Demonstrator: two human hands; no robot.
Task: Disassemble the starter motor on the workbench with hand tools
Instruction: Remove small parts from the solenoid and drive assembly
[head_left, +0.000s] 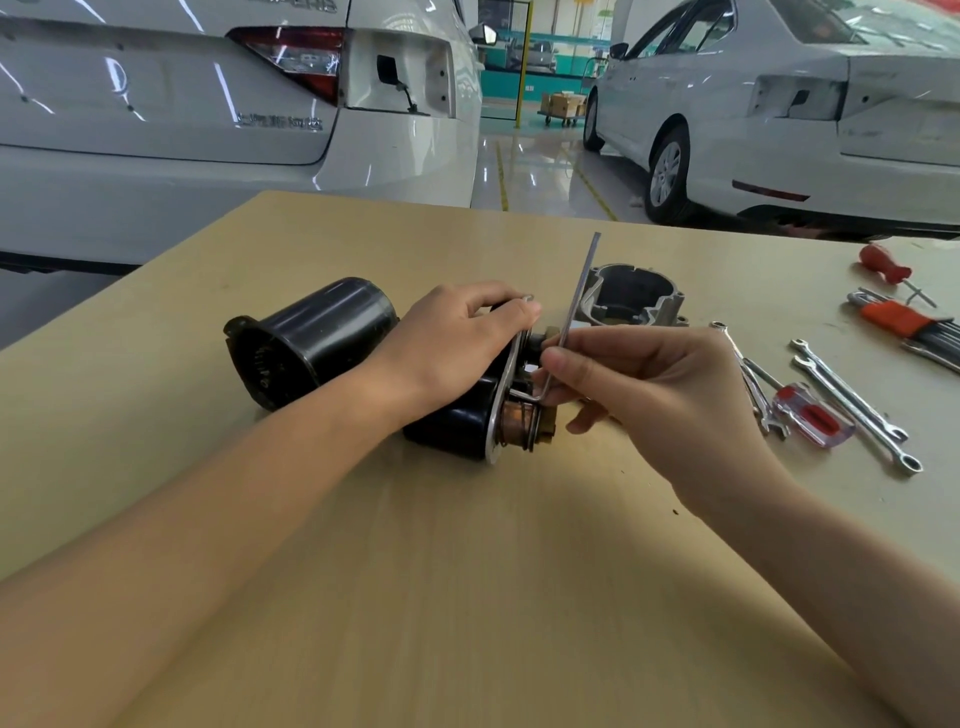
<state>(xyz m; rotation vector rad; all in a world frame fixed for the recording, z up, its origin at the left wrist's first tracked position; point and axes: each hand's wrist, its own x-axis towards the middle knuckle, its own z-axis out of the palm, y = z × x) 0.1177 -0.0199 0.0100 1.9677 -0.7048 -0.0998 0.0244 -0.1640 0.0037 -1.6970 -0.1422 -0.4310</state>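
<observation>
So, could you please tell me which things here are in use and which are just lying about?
In use: black starter motor, gripped by left hand; L-shaped steel hex key, pinched by right hand.

Lying about: grey aluminium housing, chrome spanners, two red-handled screwdrivers, orange-holdered hex key set.

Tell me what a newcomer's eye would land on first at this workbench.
At the middle of the bench, the left hand grips the black starter motor while the right hand holds an L-shaped hex key at its plate end. Just behind stands a detached grey housing; spanners and screwdrivers lie at the right.
</observation>
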